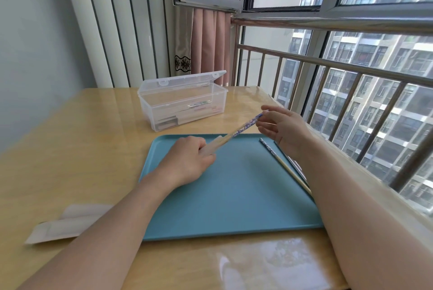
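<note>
Chopstick (pixel 241 128) is held slanting above a blue tray (pixel 234 196), its plain wooden end gripped by the curled fingers of the left hand (pixel 187 162), its blue-patterned end pinched by the fingertips of the right hand (pixel 288 130). A second chopstick (pixel 281 162) is seen lying along the tray's right edge, just beside the right wrist. An open clear box (pixel 182 102) is set just behind the tray on a glossy wooden table (pixel 93 137), near a railed window (pixel 351 72)
</note>
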The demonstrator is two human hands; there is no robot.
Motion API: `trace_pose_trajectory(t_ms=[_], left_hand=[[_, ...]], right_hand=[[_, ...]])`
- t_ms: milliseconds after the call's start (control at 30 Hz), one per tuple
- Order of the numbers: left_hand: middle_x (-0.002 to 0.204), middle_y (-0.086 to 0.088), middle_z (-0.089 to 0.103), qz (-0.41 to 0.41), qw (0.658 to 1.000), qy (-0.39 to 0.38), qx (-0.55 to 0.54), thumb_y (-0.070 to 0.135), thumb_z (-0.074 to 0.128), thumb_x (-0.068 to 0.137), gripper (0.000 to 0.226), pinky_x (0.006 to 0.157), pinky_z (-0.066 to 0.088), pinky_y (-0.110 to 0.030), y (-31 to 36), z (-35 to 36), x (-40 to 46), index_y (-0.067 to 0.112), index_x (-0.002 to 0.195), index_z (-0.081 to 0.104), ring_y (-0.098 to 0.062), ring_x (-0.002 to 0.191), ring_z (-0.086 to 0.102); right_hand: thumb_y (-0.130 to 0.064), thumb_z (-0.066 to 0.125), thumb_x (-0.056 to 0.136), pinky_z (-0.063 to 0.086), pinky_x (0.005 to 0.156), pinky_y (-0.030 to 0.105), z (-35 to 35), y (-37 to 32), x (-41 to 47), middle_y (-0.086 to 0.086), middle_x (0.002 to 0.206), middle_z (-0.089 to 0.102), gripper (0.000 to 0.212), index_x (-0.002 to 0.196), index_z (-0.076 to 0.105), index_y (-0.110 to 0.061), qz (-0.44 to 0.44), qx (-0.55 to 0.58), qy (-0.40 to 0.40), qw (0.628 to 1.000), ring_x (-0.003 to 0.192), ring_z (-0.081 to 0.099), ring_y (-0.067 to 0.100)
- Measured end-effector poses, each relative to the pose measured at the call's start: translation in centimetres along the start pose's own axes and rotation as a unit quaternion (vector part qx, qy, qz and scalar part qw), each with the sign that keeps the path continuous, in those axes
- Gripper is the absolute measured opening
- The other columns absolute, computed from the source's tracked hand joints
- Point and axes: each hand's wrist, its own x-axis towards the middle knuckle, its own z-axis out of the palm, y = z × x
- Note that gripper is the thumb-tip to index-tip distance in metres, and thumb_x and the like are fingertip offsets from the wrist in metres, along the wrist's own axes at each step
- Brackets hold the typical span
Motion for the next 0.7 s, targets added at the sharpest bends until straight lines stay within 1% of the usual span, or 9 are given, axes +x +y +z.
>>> trace_pose_trajectory(t_ms=[33, 100, 233, 333, 433, 500, 600, 700], left_hand=[[0.064, 0.003, 0.052, 0.014, 0.998, 0.030, 0.049, 0.032, 0.062, 0.090, 0.031, 0.053, 0.033, -0.032, 0.0, 0.1, 0.0, 0.016, 0.068, 0.047, -0.022, 0.060, 0.049], [0.073, -0.001, 0.058, 0.032, 0.992, 0.067, 0.104, 0.034, 0.060, 0.091, 0.025, 0.055, 0.037, -0.034, 0.1, 0.0, -0.2, 0.018, 0.075, 0.051, -0.027, 0.069, 0.056], [0.077, -0.003, 0.060, 0.047, 0.986, 0.099, 0.122, 0.035, 0.062, 0.092, 0.024, 0.057, 0.036, -0.034, 0.2, -0.1, -0.1, 0.018, 0.079, 0.052, -0.029, 0.071, 0.056], [0.077, -0.003, 0.060, 0.046, 0.988, 0.093, 0.115, 0.035, 0.063, 0.092, 0.023, 0.057, 0.039, -0.035, -0.1, 0.0, -0.1, 0.018, 0.080, 0.054, -0.029, 0.071, 0.056], [0.077, -0.004, 0.059, 0.046, 0.989, 0.087, 0.106, 0.035, 0.065, 0.091, 0.024, 0.059, 0.042, -0.036, -0.3, 0.1, 0.0, 0.018, 0.078, 0.053, -0.029, 0.072, 0.056], [0.076, -0.003, 0.058, 0.044, 0.990, 0.084, 0.104, 0.034, 0.065, 0.091, 0.025, 0.058, 0.041, -0.036, -0.4, 0.1, 0.0, 0.019, 0.076, 0.051, -0.029, 0.071, 0.055], [0.074, -0.002, 0.057, 0.042, 0.990, 0.082, 0.103, 0.035, 0.066, 0.090, 0.027, 0.057, 0.040, -0.035, -0.4, 0.2, 0.1, 0.020, 0.075, 0.050, -0.029, 0.071, 0.055], [0.073, -0.002, 0.055, 0.038, 0.991, 0.072, 0.103, 0.035, 0.065, 0.091, 0.029, 0.057, 0.038, -0.035, -0.4, 0.2, 0.1, 0.022, 0.072, 0.046, -0.029, 0.071, 0.055]], right_hand=[[0.001, 0.061, 0.095, 0.062, 0.067, 0.028, 0.2, 0.1, -0.1, 0.014, 0.083, 0.068, 0.026, 0.120, 0.066, 0.000, 0.002, -0.008, -0.009, 1.000, 0.071, 0.069, 0.022], [-0.001, 0.061, 0.096, 0.062, 0.067, 0.028, 0.7, 0.1, -0.4, 0.013, 0.081, 0.066, 0.024, 0.120, 0.066, -0.001, 0.005, -0.019, -0.024, 1.000, 0.070, 0.067, 0.022], [-0.005, 0.063, 0.097, 0.059, 0.058, 0.025, 1.2, 0.5, -0.6, 0.012, 0.081, 0.068, 0.024, 0.120, 0.067, -0.004, 0.003, -0.037, -0.033, 0.999, 0.069, 0.068, 0.022], [-0.006, 0.064, 0.096, 0.059, 0.060, 0.025, 1.5, 0.7, -0.5, 0.011, 0.081, 0.072, 0.024, 0.119, 0.068, -0.007, 0.003, -0.059, -0.041, 0.997, 0.070, 0.070, 0.020], [-0.005, 0.067, 0.094, 0.058, 0.060, 0.024, 1.6, 1.0, -0.5, 0.010, 0.082, 0.073, 0.024, 0.118, 0.070, -0.007, -0.003, -0.074, -0.046, 0.996, 0.066, 0.069, 0.016], [-0.005, 0.069, 0.092, 0.057, 0.059, 0.023, 1.7, 1.2, -0.5, 0.010, 0.084, 0.073, 0.026, 0.118, 0.070, -0.006, -0.009, -0.081, -0.050, 0.995, 0.065, 0.068, 0.015], [-0.004, 0.073, 0.089, 0.057, 0.061, 0.022, 1.6, 1.4, -0.5, 0.011, 0.088, 0.072, 0.028, 0.118, 0.070, -0.005, -0.017, -0.093, -0.055, 0.994, 0.071, 0.066, 0.017], [-0.004, 0.072, 0.089, 0.056, 0.062, 0.021, 1.5, 1.5, -0.5, 0.011, 0.090, 0.072, 0.026, 0.116, 0.071, -0.003, -0.018, -0.101, -0.054, 0.993, 0.070, 0.066, 0.016]])
